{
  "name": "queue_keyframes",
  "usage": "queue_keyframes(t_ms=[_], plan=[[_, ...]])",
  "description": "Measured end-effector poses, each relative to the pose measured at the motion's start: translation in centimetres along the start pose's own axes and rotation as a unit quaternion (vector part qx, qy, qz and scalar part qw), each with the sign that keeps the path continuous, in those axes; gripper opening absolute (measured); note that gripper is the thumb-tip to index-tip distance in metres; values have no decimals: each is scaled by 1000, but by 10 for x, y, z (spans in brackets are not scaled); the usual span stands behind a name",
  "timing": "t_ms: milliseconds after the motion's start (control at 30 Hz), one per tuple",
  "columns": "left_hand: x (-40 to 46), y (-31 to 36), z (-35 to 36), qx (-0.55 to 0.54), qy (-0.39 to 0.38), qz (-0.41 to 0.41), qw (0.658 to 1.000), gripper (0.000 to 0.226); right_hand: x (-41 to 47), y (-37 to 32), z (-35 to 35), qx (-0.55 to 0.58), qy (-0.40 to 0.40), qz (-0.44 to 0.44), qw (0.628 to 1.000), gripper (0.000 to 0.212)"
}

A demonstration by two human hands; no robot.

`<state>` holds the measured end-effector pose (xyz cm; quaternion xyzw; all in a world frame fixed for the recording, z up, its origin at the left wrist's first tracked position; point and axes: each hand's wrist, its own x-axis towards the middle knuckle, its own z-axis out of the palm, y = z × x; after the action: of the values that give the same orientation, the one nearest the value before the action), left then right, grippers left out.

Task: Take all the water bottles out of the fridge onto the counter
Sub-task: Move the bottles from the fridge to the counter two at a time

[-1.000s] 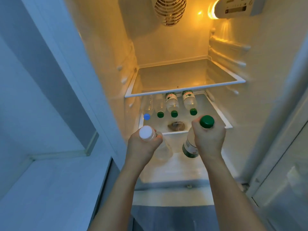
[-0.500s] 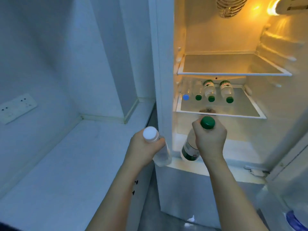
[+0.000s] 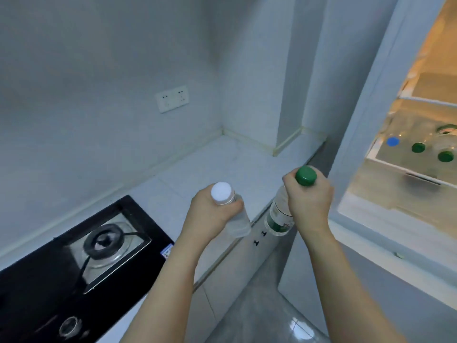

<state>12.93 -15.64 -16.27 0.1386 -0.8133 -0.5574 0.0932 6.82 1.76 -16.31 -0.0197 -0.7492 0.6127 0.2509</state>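
Note:
My left hand [image 3: 210, 214] grips a clear bottle with a white cap [image 3: 221, 193] by its neck, held over the front part of the white counter [image 3: 222, 164]. My right hand [image 3: 309, 196] grips a green-capped bottle [image 3: 278, 219] with a green label, hanging just off the counter's front edge. At the right the open fridge [image 3: 371, 120] is lit inside. On its shelf [image 3: 400, 167] lie more bottles, caps toward me: one blue cap [image 3: 392, 141] and green caps [image 3: 418, 147].
A black gas hob [image 3: 81, 253] with a burner fills the counter's left part. A wall socket [image 3: 172, 99] sits on the back wall. A wall pillar [image 3: 291, 95] stands between counter and fridge. Grey floor lies below.
The view has swung left from the fridge to the counter. Both hands have carried their bottles out of the fridge; the left one is now above the counter.

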Motion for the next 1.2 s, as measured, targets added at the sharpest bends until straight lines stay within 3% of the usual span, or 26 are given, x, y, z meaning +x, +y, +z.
queue_keyframes(t_ms=[100, 367, 700, 1200], plan=[[-21, -10, -26, 13, 50, -33, 998, 30, -17, -6, 23, 26, -60, 11, 998, 13], [-94, -37, -95, 22, 172, -77, 982, 26, -88, -35, 81, 57, -198, -12, 978, 11], [-204, -67, -219, 35, 306, -107, 945, 14, -226, -112, 142, 129, -300, -44, 944, 10], [-431, -140, -407, 11, 440, -164, 883, 30, -503, -229, 182, 201, -488, -43, 848, 12]])
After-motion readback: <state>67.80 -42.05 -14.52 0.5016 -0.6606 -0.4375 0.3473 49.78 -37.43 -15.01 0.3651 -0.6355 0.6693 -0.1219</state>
